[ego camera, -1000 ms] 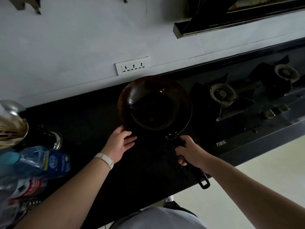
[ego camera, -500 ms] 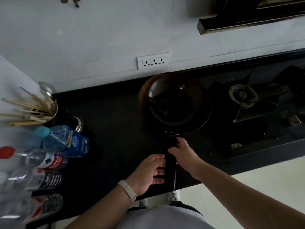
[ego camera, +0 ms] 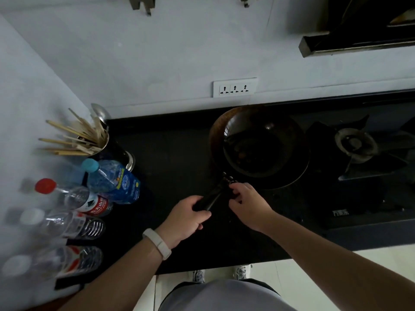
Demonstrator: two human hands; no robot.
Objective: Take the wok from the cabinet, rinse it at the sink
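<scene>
Since half a second ago the left hand (ego camera: 187, 217) has closed its grip round the long black handle (ego camera: 213, 195), and the right hand (ego camera: 247, 204) has slid up to where handle meets bowl, fingers curled there. The dark round metal wok (ego camera: 258, 144) sits on the black worktop (ego camera: 170, 153) near its back edge, just beside the gas burner (ego camera: 356, 142). Clear plastic bottles (ego camera: 112, 180) crowd the left end.

Dim, dark countertop (ego camera: 179, 153); bottles (ego camera: 74, 227) blurred, edges warped.
</scene>
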